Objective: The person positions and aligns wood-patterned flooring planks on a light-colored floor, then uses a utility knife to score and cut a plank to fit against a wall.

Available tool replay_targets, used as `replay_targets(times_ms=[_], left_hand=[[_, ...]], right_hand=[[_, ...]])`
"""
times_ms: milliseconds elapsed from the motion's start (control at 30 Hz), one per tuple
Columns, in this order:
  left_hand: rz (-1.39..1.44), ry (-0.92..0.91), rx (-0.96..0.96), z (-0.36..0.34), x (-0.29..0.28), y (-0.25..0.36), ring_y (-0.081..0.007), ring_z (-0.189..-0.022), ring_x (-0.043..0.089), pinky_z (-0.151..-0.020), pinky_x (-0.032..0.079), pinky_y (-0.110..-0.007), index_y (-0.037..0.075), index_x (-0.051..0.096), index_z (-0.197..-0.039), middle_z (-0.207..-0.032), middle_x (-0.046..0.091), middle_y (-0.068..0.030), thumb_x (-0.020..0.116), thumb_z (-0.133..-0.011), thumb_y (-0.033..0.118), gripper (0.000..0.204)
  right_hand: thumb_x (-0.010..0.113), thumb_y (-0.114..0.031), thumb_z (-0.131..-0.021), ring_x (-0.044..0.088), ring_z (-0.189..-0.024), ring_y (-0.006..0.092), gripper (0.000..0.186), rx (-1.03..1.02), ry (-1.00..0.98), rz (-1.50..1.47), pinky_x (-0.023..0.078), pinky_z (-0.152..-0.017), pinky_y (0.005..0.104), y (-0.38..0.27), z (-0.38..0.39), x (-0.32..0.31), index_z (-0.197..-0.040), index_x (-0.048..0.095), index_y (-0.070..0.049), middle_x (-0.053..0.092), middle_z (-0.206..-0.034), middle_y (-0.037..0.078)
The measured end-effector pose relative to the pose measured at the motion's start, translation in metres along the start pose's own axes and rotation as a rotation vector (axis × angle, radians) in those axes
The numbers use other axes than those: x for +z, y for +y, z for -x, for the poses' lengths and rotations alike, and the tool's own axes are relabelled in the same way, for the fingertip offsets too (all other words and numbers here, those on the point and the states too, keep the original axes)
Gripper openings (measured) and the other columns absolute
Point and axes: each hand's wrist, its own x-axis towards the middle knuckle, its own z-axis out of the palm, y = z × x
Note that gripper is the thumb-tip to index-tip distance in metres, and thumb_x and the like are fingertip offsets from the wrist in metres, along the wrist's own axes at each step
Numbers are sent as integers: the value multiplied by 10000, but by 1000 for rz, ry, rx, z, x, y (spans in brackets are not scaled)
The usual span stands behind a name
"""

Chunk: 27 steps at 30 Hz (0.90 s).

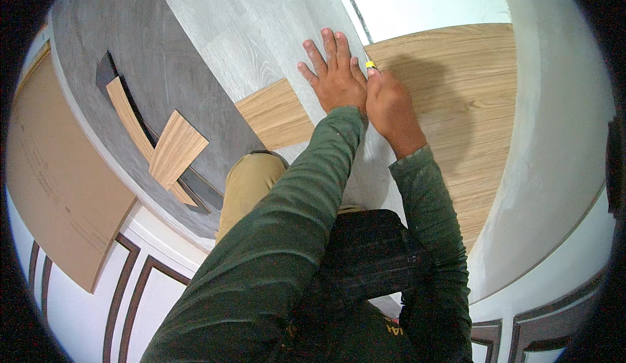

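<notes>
Covering the floor are grey planks (267, 24) and tan planks (479, 112) near brown-trimmed white panels (147, 294); the left grip (340, 84) lies splayed on grey, the right grip (391, 102) clenches a slim yellow-collared tool (371, 66) where grey meets tan.

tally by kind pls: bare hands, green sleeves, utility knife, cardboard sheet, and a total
Bare hands: 2 (left hand, right hand)
Green sleeves: 2 (left sleeve, right sleeve)
Utility knife: 1
Cardboard sheet: 1
Total: 6
</notes>
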Motion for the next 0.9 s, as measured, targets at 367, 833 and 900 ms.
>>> replay_targets(times_ms=[367,833,900], left_hand=[[-43,67,18,0,13,-8,-349,-1513,70,-1156,75,-651,213,330,-1535,-1647,149,34,376,-1007,357,549],[-9,96,30,-3,13,-6,-368,-1511,39,-1168,21,-641,162,388,-1499,-1633,211,-13,479,-968,291,554],[-44,107,37,-3,13,-7,-365,-1509,65,-1157,68,-649,177,375,-1508,-1636,200,0,444,-986,315,544]], right_hand=[[471,-250,-1004,628,-827,488,374,217,-105,-3,501,-705,530,-10,-6,-4,-866,616,67,630,-842,316],[447,-330,-992,637,-900,503,457,318,-172,-5,510,-807,548,-2,-12,0,-892,649,67,645,-918,340],[454,-319,-988,640,-892,500,446,305,-173,-8,511,-798,550,-1,-11,0,-883,648,69,647,-910,336]])
